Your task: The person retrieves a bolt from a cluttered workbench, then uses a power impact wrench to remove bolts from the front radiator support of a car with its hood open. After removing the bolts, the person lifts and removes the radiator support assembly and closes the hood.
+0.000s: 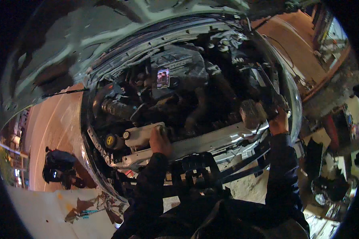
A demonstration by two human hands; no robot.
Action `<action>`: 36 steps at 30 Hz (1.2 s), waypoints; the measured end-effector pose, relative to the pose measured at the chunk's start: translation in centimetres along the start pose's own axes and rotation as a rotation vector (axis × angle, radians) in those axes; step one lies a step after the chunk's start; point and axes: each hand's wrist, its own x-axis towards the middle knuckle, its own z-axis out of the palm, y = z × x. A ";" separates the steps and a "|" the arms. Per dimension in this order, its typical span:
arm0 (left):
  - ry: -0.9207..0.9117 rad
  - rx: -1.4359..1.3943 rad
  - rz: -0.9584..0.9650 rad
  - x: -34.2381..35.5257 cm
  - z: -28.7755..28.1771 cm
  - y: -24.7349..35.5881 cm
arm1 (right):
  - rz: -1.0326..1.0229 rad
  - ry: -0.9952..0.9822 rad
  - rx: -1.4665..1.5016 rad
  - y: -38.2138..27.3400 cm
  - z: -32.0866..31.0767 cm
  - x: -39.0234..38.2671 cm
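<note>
1. Dark sleeves of the person's own forearms come in from the lower edge and reach up into an open engine bay (179, 91) of a car with its hood (107, 32) raised.
2. Left hand (160, 140) rests on the pale front crossmember (211, 141), just beside the white coolant tank (141, 134). Its grip looks pressed down on the metal edge; the fingers curl over it and pinch nothing loose.
3. Right hand (278, 123) is at the right side of the bay, near a grey blocky part (252, 112). I cannot tell if its grip is spread or pressed together, because the fingers are hidden in shadow.
4. My judgement: the work in hand is at this right corner, while the left hand gives support. To do it well, the left hand should keep a firm hold on the crossmember, away from the yellow cap (109, 140).
5. Light is poor there, so the right fingers should feel the part slowly before pulling.
</note>
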 end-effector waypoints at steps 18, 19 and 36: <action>-0.022 -0.444 0.065 0.4 -3.6 2.2 | 0.325 0.808 -0.520 8.7 -25.4 -48.5; -0.032 -0.531 0.026 -0.5 -4.4 3.1 | 0.281 0.850 -0.500 9.6 -28.0 -51.4; -0.768 -0.947 0.173 -26.3 -0.5 45.1 | 0.173 1.188 0.027 9.1 -64.0 -69.0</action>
